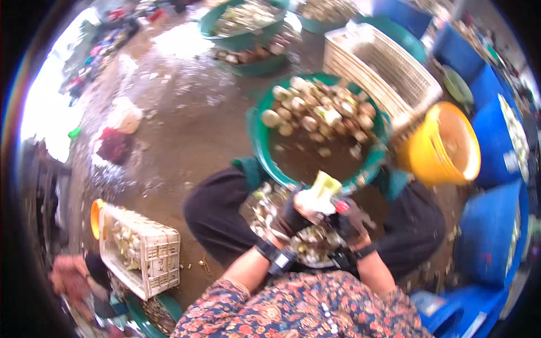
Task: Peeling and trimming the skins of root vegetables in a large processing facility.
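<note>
My left hand point(288, 217), in a dark glove, is closed on a white bulb vegetable point(316, 197) with a pale green top, held above my lap. My right hand point(352, 225), also gloved, is closed on a small red-handled tool point(342, 207) against the bulb; its blade, if any, is hidden. Pale trimmings point(262, 211) lie in a heap between my bent legs. Just beyond my hands stands a green basin point(259, 141) of muddy water with many similar bulbs point(310, 107) piled toward its far side.
A white crate point(383, 73), yellow bucket point(437, 146) and blue containers point(484, 231) stand at right. Filled green basins point(236, 28) are behind. At lower left are another crate point(141, 253) and a co-worker point(73, 281). A red bundle point(112, 146) lies on the wet floor point(163, 112).
</note>
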Demonstrator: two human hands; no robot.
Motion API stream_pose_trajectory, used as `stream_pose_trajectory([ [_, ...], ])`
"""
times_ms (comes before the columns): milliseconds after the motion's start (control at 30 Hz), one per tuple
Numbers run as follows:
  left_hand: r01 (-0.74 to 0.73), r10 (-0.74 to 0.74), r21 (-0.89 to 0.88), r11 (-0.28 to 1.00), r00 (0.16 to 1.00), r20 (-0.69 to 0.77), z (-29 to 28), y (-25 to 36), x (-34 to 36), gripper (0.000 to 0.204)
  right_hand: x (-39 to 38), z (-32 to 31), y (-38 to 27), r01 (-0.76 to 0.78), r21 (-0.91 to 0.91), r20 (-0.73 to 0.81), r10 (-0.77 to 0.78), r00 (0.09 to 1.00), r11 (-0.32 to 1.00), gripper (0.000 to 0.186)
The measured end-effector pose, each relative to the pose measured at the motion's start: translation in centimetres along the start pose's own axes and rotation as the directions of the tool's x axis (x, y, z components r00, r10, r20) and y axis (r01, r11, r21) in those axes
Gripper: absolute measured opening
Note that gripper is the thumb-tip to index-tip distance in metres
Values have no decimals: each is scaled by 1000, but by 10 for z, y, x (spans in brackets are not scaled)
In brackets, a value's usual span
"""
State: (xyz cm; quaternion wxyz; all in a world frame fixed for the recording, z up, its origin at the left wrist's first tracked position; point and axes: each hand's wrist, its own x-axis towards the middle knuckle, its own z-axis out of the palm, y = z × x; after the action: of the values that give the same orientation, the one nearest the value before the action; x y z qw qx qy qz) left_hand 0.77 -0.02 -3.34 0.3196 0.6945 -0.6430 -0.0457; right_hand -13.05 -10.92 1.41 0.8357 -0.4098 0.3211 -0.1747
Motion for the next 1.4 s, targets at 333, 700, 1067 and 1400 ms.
stream_pose_trajectory([
  [333, 426, -504, -711, 560, 856, 116, 31, 40, 5, 77, 5, -28, 16, -362, 495, 130, 345, 930, 790, 40],
  [700, 647, -559, -566, 511, 750, 353, 38, 22, 8, 30, 0, -55, 16, 197, -382, 262, -98, 960, 903, 34],
  [1067, 363, -474, -814, 453, 872, 125, -15, 37, 20, 40, -1, -30, -1, 576, -523, 445, -375, 813, 628, 56],
  [1400, 217, -562, -952, 217, 825, 59, -9, 29, 13, 34, 10, -30, 12, 31, -498, -3, -38, 999, 867, 24],
])
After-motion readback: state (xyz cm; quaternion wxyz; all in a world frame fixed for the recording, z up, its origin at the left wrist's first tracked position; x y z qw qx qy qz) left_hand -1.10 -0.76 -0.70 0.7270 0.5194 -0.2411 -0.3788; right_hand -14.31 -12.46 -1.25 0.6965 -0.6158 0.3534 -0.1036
